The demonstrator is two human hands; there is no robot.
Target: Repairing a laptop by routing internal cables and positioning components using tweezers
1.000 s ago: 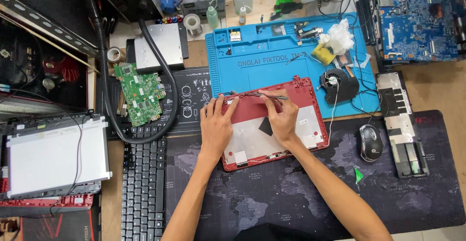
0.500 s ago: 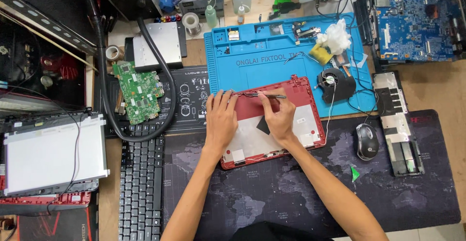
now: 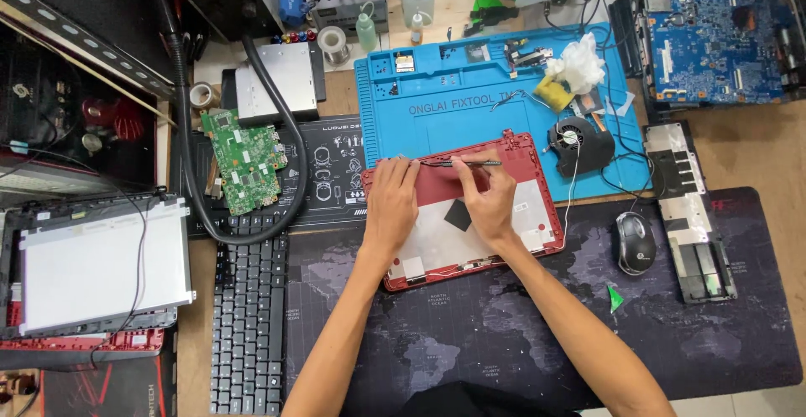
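Resting on the red laptop lid [image 3: 537, 207] near the middle of the desk, both hands work along its far edge. The left hand [image 3: 391, 203] lies palm down on the lid's left part, fingers stretched flat and close together, their tips at the far left corner, where they press on the end of a thin black strip [image 3: 457, 163] that runs along the lid's far edge. The right hand [image 3: 489, 201] is curled, thumb and forefinger pinched on that same strip further along, the other fingers bent loosely over the lid's pale inner face. A small black square patch [image 3: 458, 215] sits on that face between the two hands.

The lid lies half on the blue work mat [image 3: 437, 102] and half on the dark map-printed desk pad [image 3: 504, 333]. Just beside the lid's right corner, on the mat, lies a black cooling fan [image 3: 579, 142], with a yellow sponge [image 3: 554, 92] and a crumpled white tissue [image 3: 578, 62] beyond it. A black mouse [image 3: 635, 242] sits on the pad to the right. Toward the desk's left edge are a green circuit board [image 3: 243, 159], a black keyboard [image 3: 247, 316] and a bare display panel [image 3: 96, 264]. A blue circuit board [image 3: 722, 41] lies at the far right corner.
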